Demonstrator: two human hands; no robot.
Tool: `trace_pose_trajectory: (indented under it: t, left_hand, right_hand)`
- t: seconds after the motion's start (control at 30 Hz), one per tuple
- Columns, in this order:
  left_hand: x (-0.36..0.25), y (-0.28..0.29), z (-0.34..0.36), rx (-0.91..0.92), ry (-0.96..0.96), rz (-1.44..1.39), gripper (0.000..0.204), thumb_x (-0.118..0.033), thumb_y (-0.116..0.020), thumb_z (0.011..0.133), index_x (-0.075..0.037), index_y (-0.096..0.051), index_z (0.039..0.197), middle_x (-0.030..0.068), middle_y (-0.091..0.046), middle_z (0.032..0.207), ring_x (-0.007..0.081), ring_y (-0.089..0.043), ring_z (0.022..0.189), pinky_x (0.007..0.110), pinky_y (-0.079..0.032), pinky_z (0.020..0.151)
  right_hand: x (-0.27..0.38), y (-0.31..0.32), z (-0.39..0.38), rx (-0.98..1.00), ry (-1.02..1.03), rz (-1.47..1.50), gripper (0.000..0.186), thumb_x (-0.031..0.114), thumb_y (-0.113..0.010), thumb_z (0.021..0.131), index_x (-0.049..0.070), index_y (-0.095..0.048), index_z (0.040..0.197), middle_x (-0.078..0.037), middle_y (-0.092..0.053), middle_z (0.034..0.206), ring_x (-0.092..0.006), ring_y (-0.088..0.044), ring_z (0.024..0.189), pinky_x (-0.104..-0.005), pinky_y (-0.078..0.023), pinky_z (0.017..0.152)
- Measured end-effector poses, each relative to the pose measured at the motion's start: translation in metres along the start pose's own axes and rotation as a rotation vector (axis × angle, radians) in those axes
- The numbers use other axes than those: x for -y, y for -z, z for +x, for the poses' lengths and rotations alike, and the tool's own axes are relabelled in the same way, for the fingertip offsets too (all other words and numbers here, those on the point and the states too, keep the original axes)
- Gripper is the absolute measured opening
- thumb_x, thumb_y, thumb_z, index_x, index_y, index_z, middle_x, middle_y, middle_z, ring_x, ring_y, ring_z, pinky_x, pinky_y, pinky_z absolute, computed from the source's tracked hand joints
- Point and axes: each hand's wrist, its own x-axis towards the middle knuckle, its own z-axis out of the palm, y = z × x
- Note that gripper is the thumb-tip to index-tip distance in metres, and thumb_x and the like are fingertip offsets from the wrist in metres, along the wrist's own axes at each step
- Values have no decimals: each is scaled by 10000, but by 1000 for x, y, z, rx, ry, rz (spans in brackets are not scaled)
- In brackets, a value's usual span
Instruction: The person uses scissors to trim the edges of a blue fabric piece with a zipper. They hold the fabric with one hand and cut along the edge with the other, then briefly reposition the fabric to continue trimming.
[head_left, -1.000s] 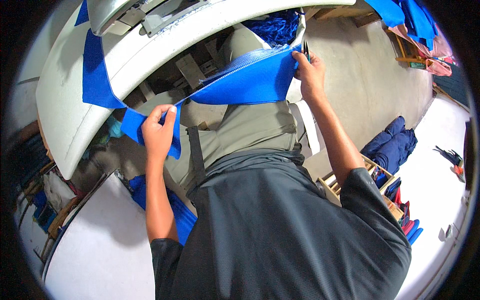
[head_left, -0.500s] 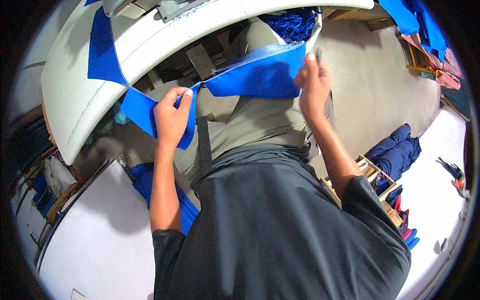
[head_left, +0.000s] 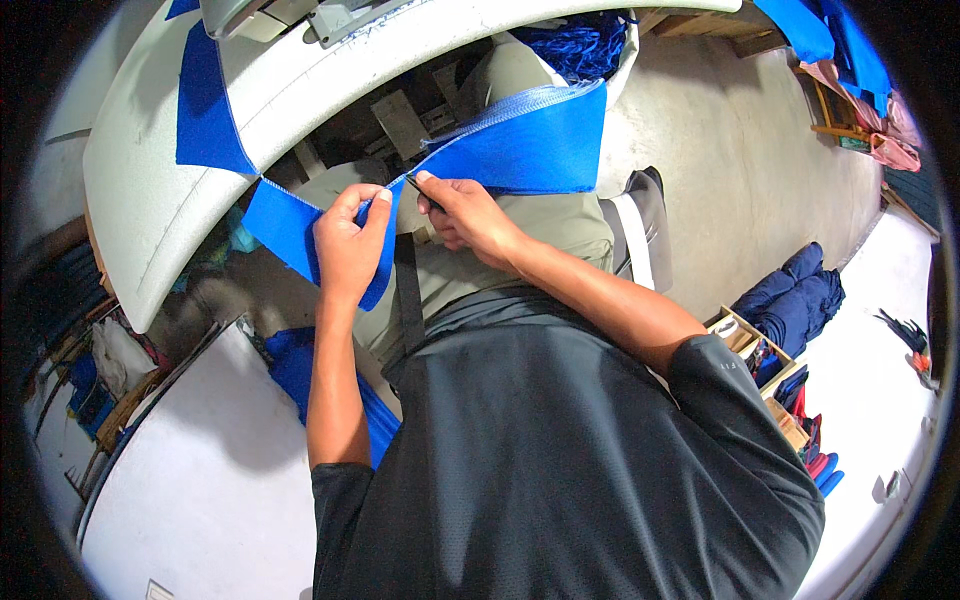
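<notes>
Basically, blue panel (head_left: 535,145) lies crosswise to the body, narrow end left, left hand (head_left: 350,240) pinching adjoining blue piece (head_left: 283,224), right hand (head_left: 465,218) gripping dark tool (head_left: 417,185).

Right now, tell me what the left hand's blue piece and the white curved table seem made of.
Blue piece: probably woven or knit fabric, matt; it droops, with a stitched edge. White table: perhaps laminate or plastic, satin; smooth, rounded edge.

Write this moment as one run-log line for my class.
left hand: pinching blue fabric | right hand: gripping small dark tool near fabric's stitched edge | ahead: white tabletop
</notes>
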Motion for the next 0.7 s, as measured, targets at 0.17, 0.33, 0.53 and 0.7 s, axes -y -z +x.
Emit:
trace_pose_trajectory:
  t: [0.17,0.33,0.53,0.7]
  left_hand:
    - [1,-1,-1,30,18,12,158,-157,-672,947,0,-691,945,-16,-632,736,24,-505,677,234,-439,596]
    - [-3,-2,-4,10,-17,-34,160,-150,-663,954,8,-684,943,-4,-646,751,33,-527,704,240,-454,620]
    - [-20,-14,-4,63,-9,-76,198,-176,-612,992,9,-679,969,21,-682,803,56,-589,771,252,-491,688]
    - [-17,-11,0,95,-15,-26,283,-223,-528,1034,4,-695,1010,60,-696,856,85,-597,811,282,-495,761]
  right_hand:
    - [-1,-5,7,-14,51,-6,404,470,-510,1029,118,-517,831,91,-300,573,-51,-231,477,-262,-195,447]
    - [-3,-7,-6,-65,113,55,371,431,-574,1007,110,-549,824,83,-359,569,-48,-292,466,-247,-234,438]
    - [-5,-18,-14,-109,270,-58,218,209,-704,928,60,-622,792,61,-568,715,-21,-467,699,-236,-412,603]
    - [5,1,-25,-276,562,-345,164,169,-678,916,56,-637,803,46,-566,717,-38,-478,676,-248,-417,608]
